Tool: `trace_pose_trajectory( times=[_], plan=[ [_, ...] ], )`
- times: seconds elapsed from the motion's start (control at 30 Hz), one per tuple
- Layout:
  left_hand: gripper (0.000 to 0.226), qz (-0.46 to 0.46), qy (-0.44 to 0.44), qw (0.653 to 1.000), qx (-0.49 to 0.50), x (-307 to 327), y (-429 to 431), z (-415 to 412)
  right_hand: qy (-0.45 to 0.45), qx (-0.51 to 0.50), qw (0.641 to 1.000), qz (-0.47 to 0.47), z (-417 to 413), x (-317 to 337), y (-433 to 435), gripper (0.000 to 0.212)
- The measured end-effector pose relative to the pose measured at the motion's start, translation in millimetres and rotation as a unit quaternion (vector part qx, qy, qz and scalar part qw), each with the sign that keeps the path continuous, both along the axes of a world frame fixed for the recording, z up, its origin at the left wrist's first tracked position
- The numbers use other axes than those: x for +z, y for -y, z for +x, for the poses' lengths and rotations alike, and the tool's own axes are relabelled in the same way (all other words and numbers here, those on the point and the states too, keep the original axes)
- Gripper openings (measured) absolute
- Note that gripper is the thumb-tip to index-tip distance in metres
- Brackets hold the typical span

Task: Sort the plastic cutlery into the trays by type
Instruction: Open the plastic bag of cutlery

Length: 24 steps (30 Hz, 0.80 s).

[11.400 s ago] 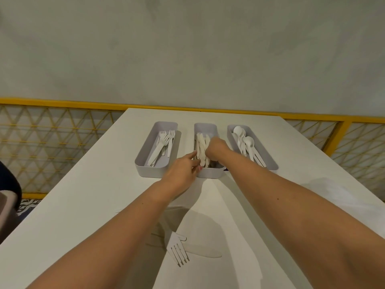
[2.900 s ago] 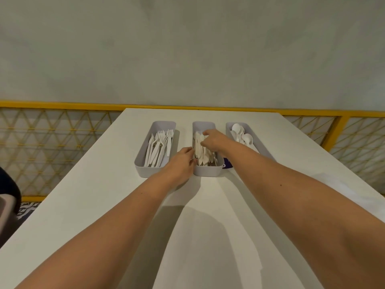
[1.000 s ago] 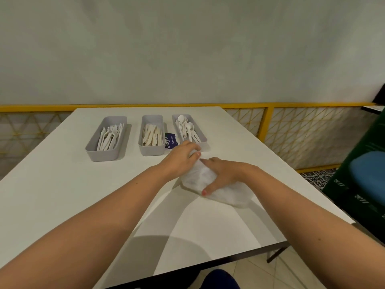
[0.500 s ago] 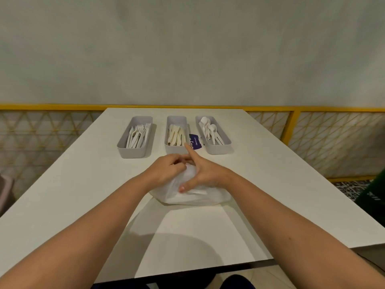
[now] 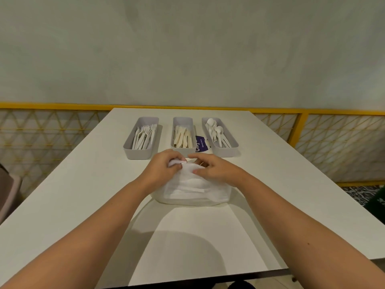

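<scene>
- Where the white table (image 5: pixel 83 184) ends nearest me, its edge runs left to right, and my two bare forearms reach out over the plain matt top.
- A white plastic bag (image 5: pixel 193 192) sits on the table past its middle, wider across than deep, its gathered top at the far side.
- Pale long shapes show through the bag's side, lying roughly across; I cannot tell of what kind they are.
- My left hand (image 5: pixel 164 170) grips the bunched top of the bag with curled fingers.
- My right hand (image 5: pixel 214 170) pinches the same bunch from the other side, thumb and fingertips on the plastic, nearly touching the left.
- Just beyond my hands three grey trays stand side by side, slightly apart, each with its long axis pointing away from me.
- The left tray (image 5: pixel 138 153) holds forks (image 5: pixel 143 136), lying lengthwise with tines at the far end.
- The middle tray (image 5: pixel 183 121) holds cream knives (image 5: pixel 183 137), also lengthwise; which end is the blade I cannot tell.
- The right tray (image 5: pixel 227 152) holds spoons (image 5: pixel 216 132), bowls at the far end, handles towards me.
- A purple card (image 5: pixel 201 144) lies between the middle and right trays.
- Behind the table runs a yellow railing (image 5: pixel 52 105) with lattice panels (image 5: pixel 343 142) below it.
- A bare grey wall (image 5: pixel 187 49) rises above.
</scene>
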<state>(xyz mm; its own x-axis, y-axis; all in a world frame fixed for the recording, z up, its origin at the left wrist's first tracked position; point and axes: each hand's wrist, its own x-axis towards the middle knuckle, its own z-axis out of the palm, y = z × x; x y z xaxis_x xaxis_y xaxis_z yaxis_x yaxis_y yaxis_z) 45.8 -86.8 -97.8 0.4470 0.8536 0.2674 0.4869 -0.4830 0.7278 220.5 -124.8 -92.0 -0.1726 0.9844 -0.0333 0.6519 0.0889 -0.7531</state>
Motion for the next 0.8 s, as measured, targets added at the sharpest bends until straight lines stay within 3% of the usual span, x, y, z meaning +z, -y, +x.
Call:
trace_pose_trajectory(
  times=[0.1,0.23,0.4,0.5,0.67,0.73,0.8],
  plan=[
    [0.031,-0.036,0.107,0.993,-0.026,8,4,2,0.009,0.005,1.000,0.024,-5,0,0,0.009],
    [0.032,-0.076,0.201,0.975,-0.052,17,6,-4,-0.089,-0.034,0.991,0.095,-9,8,-3,0.004],
    [0.066,-0.144,0.132,0.979,-0.062,21,3,-9,-0.219,-0.024,0.971,0.088,-9,15,-6,0.017],
    [0.076,-0.117,0.187,0.975,-0.006,23,-3,-10,-0.274,-0.025,0.957,0.088,-10,16,-4,0.020],
    [0.060,-0.049,0.238,0.968,0.059,32,-5,-14,-0.351,-0.069,0.928,0.102,-8,24,-1,0.021],
    [0.039,-0.048,0.199,0.978,0.045,35,-2,-14,-0.410,-0.078,0.904,0.092,-8,27,-2,0.019],
    [0.019,-0.049,0.140,0.989,-0.002,39,3,-10,-0.412,-0.081,0.904,0.083,-9,31,-1,0.017]
  ],
)
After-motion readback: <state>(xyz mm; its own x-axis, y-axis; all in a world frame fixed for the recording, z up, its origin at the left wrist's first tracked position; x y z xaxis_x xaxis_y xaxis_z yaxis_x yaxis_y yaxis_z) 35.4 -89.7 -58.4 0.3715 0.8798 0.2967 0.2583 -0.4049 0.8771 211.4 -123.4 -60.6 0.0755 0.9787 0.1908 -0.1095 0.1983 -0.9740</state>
